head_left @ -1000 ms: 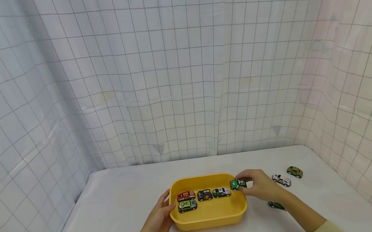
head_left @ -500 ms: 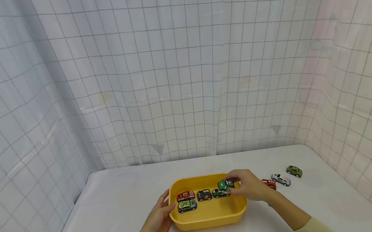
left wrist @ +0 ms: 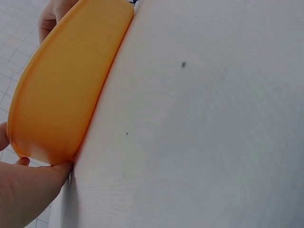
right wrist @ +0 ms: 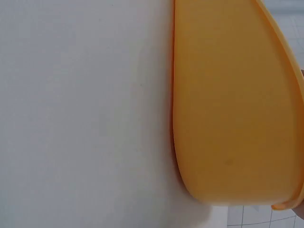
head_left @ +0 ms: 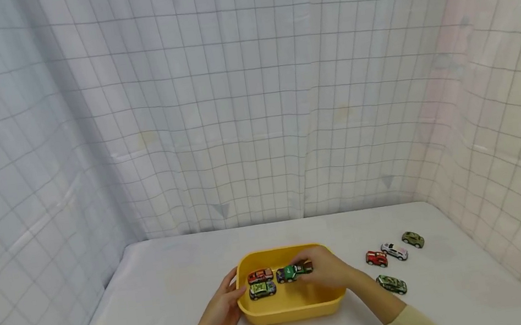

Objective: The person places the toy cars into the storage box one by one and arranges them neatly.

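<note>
My left hand (head_left: 222,313) lies flat vs the yellow tray (head_left: 291,309) wall at 9 o'clock, fingers relaxed, steadying it; the wrist view shows a fingertip touching the tray base on the white table (head_left: 158,288). My right hand (head_left: 323,270) is over the tray, fingers pinching the green car (head_left: 292,272) just above the dark car in the back row. Red car (head_left: 260,276) and lime car (head_left: 262,290) sit at the tray's 9 o'clock end; the near half is bare. Outside, at 3 o'clock: camo car (head_left: 391,284), red car on table (head_left: 376,259), white car (head_left: 394,251), olive car (head_left: 413,240), w/ open cloth around them. Vs 0.5 s ago, the green car has shifted toward 9 o'clock along the row.
</note>
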`<state>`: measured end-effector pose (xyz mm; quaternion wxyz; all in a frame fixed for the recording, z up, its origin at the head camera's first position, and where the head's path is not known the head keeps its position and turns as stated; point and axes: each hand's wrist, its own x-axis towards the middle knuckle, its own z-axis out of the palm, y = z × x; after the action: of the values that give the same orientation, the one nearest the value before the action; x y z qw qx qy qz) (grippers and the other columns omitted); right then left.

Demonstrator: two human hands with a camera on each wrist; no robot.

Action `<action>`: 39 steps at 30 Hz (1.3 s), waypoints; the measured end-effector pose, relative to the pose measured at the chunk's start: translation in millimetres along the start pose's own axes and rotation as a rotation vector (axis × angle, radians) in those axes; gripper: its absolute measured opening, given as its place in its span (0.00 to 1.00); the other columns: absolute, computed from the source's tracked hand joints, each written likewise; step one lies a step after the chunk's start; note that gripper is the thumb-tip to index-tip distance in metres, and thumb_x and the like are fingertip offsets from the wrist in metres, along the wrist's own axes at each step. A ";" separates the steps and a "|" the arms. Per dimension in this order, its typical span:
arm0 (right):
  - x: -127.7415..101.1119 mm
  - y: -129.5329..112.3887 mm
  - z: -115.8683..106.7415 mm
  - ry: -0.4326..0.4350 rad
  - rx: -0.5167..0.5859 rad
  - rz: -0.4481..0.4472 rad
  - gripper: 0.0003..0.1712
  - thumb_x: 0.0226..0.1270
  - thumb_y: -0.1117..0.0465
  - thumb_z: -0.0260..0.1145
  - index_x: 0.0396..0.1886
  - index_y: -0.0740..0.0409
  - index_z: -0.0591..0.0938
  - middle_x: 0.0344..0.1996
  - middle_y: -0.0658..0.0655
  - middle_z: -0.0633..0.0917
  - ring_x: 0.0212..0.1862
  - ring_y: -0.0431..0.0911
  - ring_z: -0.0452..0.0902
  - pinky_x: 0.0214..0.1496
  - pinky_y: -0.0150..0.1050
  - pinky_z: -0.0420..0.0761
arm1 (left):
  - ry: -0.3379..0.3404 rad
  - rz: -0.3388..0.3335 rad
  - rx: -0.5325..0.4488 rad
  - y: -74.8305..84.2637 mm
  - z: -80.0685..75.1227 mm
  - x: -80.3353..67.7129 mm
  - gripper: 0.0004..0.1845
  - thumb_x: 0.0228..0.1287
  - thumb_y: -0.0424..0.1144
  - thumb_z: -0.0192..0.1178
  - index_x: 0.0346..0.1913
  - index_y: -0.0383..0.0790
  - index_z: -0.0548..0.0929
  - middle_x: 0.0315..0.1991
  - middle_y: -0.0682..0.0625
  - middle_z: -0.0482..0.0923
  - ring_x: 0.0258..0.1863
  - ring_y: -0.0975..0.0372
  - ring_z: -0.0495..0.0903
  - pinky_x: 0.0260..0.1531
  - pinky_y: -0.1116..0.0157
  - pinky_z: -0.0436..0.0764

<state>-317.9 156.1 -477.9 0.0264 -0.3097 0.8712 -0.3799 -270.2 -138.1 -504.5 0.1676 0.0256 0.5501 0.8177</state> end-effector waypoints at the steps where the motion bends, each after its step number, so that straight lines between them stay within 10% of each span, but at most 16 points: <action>1: 1.3 -0.7 2.5 -0.007 -0.018 -0.004 0.15 0.63 0.63 0.76 0.50 0.56 0.89 0.44 0.44 0.87 0.46 0.38 0.81 0.51 0.34 0.83 | 0.000 0.000 -0.001 -0.3 -0.1 -0.3 0.38 0.78 0.29 0.48 0.83 0.38 0.43 0.80 0.27 0.38 0.79 0.38 0.46 0.74 0.44 0.53; 21: 10.2 -8.6 25.1 -0.098 -0.328 -0.045 0.17 0.62 0.57 0.80 0.50 0.56 0.91 0.45 0.45 0.89 0.46 0.34 0.81 0.50 0.33 0.82 | -0.007 0.014 -0.002 -1.1 -0.4 -0.9 0.37 0.79 0.29 0.47 0.83 0.39 0.43 0.80 0.28 0.41 0.78 0.39 0.49 0.74 0.44 0.55; 39: 12.0 -9.1 25.6 -0.054 -0.313 -0.044 0.19 0.59 0.57 0.81 0.50 0.57 0.90 0.41 0.45 0.88 0.35 0.33 0.76 0.39 0.30 0.79 | 0.000 0.011 -0.016 -0.1 -0.8 -0.6 0.37 0.78 0.28 0.46 0.83 0.38 0.43 0.80 0.27 0.41 0.78 0.39 0.48 0.74 0.44 0.55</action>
<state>-315.6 128.1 -487.6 -0.0071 -0.3393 0.9117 -0.2315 -269.8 -138.9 -504.8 0.1632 0.0271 0.5434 0.8230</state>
